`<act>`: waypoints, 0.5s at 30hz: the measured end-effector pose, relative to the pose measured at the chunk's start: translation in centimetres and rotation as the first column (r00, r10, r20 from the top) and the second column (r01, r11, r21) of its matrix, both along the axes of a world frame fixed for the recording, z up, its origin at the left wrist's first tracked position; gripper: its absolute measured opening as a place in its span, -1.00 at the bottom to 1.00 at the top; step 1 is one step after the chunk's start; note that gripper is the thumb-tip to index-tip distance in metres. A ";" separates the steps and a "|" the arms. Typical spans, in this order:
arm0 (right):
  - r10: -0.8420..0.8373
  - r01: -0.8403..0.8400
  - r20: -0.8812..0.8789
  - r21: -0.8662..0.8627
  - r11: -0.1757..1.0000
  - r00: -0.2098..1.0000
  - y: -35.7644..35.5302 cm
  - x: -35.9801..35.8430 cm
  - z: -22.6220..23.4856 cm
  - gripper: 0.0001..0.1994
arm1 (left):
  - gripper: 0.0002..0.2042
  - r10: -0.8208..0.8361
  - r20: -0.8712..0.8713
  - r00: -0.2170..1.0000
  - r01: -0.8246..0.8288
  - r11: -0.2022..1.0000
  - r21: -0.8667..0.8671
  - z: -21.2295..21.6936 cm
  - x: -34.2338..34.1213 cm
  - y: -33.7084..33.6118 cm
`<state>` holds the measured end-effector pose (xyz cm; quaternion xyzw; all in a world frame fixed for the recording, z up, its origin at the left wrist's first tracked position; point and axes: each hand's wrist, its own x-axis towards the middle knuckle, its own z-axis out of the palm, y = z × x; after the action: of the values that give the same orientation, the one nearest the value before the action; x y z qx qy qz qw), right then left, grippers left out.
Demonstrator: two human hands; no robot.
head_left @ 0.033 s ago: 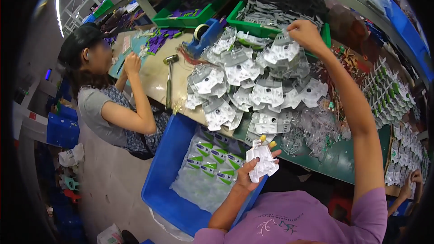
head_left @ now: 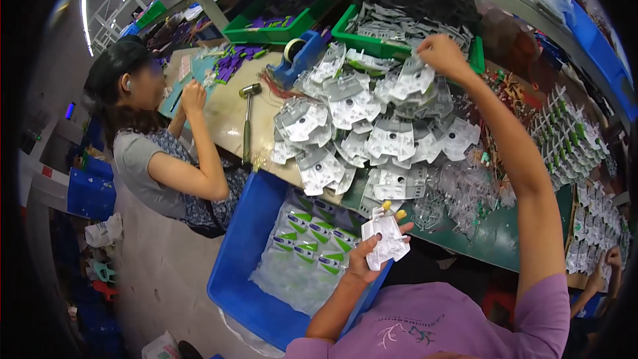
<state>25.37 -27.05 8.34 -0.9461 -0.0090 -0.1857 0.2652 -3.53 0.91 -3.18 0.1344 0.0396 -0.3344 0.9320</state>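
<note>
My left hand [head_left: 362,262], with yellow covers on two fingertips, grips a small white moulded plastic part [head_left: 385,242] above the near edge of the bench. Stretched out to the far side, my right hand [head_left: 442,56] pinches the upper edge of a grey-and-white plastic shell [head_left: 412,81] on top of a heap. The heap of similar shells [head_left: 352,106] spreads over the bench between my hands. Each shell in it has a dark round spot. My right fingertips are partly hidden.
A blue bin [head_left: 229,252] with bagged green-and-white parts stands left of my left arm. Green trays [head_left: 372,43] line the back. A hammer [head_left: 248,123] and blue tape dispenser [head_left: 299,60] lie left of the heap; clear plastic parts [head_left: 465,186] lie right. A co-worker [head_left: 173,153] sits left.
My right hand has shifted slightly left and down, and the shell under its fingers has tilted. My left hand keeps hold of the white part in nearly the same place.
</note>
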 end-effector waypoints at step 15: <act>-0.118 0.062 -0.109 -0.419 0.906 0.987 2.2 11.1 -1.0 -0.75 | -0.26 0.029 0.060 0.998 -0.033 0.997 0.069 1.1 4.4 -1.0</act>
<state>36.49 -24.85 7.32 -0.9903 0.0131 -0.1287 0.0498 0.84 -0.05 -2.09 0.1762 0.0257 -0.3142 0.9325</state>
